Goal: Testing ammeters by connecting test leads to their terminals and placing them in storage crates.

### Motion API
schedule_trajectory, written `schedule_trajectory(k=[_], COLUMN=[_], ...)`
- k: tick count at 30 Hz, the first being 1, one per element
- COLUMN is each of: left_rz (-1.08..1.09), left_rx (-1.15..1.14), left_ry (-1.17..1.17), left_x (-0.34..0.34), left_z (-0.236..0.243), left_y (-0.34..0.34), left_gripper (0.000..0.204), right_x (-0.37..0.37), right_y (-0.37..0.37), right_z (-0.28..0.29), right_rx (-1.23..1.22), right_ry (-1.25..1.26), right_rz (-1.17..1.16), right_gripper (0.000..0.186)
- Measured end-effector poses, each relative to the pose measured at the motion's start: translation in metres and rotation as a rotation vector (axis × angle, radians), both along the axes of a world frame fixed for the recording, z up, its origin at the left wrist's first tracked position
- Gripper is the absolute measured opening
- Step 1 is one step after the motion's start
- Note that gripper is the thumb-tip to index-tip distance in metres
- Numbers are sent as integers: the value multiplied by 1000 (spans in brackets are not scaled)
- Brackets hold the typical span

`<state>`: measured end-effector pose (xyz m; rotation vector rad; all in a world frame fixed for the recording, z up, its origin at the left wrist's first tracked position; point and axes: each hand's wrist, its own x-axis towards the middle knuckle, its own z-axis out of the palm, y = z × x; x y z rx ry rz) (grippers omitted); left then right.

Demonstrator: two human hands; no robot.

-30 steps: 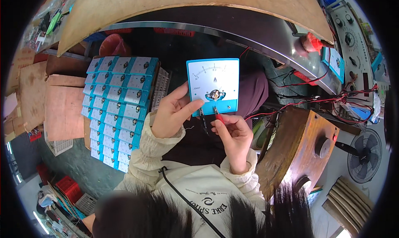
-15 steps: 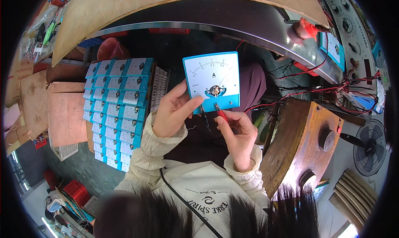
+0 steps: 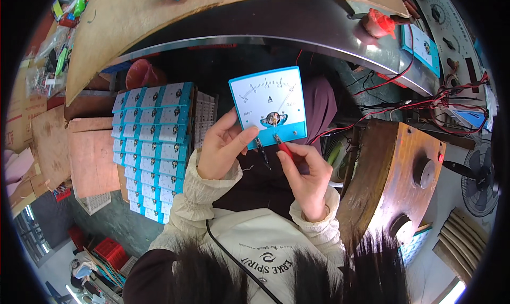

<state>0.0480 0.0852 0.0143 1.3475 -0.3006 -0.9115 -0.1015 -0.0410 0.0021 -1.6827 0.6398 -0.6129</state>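
Note:
An ammeter (image 3: 270, 99) with a white dial face and blue frame is held upright over my lap. My left hand (image 3: 219, 150) grips it by the lower left corner, thumb on the front and fingers behind. My right hand (image 3: 309, 176) pinches a red alligator clip (image 3: 284, 149) between thumb and fingers; its metal tip touches a terminal on the blue lower strip. Beside it, a black alligator clip (image 3: 263, 155) hangs from the other terminal, close to my left thumb. Round the meter's small mechanism window, bare metal parts show.
Several rows of similar meters (image 3: 151, 144) stand stacked at my left. A wooden box with dark knobs (image 3: 393, 182) stands at my right. Red and black wires run toward a control panel (image 3: 449, 33). Ahead are a wooden board (image 3: 212, 3) and a metal-edged bench; another meter (image 3: 421, 49) lies far right.
The view has shifted slightly, and a blue-edged piece now shows on the board at the top. The meter has tilted a little; both hands keep their holds.

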Motion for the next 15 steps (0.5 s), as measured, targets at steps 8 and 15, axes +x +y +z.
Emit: schedule_trajectory(k=[8,15], left_rz=[-68,76], left_rx=[-23,-184], left_ry=[37,-33], left_x=[3,2], left_z=[7,0], left_y=[-21,-15], left_gripper=[53,49], right_x=[-8,-36], right_y=[-5,-20], right_z=[1,26], right_rx=[-169,8], right_ry=[96,-110], right_rz=[-62,-152], right_gripper=[25,11])
